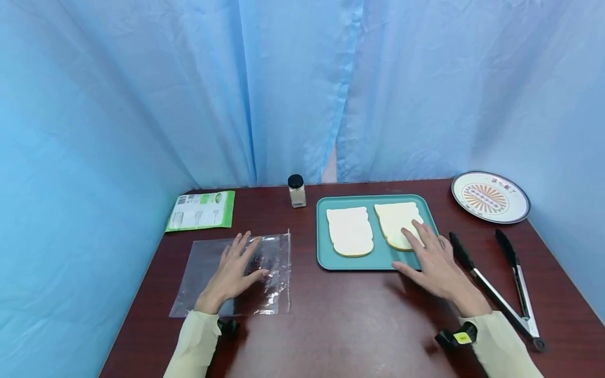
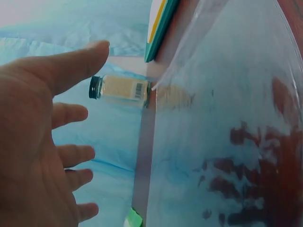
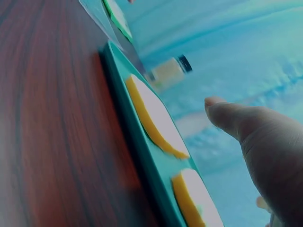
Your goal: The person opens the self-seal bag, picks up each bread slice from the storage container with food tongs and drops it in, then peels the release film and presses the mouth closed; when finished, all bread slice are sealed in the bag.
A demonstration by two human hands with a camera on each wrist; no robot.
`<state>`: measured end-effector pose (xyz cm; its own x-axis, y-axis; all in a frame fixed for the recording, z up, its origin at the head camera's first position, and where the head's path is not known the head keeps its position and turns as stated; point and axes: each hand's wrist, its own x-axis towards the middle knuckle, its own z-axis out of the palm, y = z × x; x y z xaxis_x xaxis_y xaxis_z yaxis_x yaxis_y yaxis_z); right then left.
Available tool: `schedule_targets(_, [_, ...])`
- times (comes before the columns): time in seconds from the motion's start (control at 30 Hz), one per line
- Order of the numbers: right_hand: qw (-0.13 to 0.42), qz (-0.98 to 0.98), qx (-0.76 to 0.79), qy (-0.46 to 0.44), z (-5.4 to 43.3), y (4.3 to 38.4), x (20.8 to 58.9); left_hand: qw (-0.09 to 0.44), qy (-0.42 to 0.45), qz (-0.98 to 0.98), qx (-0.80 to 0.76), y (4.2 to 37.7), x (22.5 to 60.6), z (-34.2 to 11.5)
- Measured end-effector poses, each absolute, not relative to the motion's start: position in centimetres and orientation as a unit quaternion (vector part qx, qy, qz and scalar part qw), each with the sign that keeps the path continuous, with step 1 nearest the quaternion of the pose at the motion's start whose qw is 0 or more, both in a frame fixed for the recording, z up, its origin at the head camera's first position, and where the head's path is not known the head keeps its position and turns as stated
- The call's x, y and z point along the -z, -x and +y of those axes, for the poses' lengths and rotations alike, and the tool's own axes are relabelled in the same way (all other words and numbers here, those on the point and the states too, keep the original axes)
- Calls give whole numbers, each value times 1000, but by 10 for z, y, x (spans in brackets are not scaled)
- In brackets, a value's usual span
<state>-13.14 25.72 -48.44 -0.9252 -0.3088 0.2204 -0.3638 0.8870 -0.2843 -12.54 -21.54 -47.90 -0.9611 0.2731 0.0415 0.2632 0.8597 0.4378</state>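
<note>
My left hand [image 1: 232, 275], fingers spread, hovers over a clear plastic bag [image 1: 203, 270] that lies flat on the left of the table. Nothing is in its grasp; the left wrist view shows the bare palm and the glossy bag [image 2: 227, 123] beside it. On the right, my right hand [image 1: 437, 265] reaches over the near right corner of a teal tray [image 1: 350, 264], its fingers apart and holding nothing. Two bread slices lie on that tray: a left slice [image 1: 350, 231] and a right slice [image 1: 394, 223], which the fingertips partly cover in the head view.
A black-capped seasoning jar [image 1: 296, 193] stands at the table's back edge. A green and white packet [image 1: 200, 211] lies at the back left. Black-tipped tongs [image 1: 527, 299] lie spread at the right, below a patterned plate [image 1: 491, 197]. Blue curtains [image 1: 293, 94] enclose the table.
</note>
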Motion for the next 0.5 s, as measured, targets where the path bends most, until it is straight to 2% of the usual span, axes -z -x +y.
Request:
schedule_targets(0.2, [74,-962,-167,-204,224,135,491,15,-161,958,-236,128,484,-219])
schedule_targets(0.5, [55,-954,-160,-247,177,136,502,54,-154,958,-235,129,492,-220])
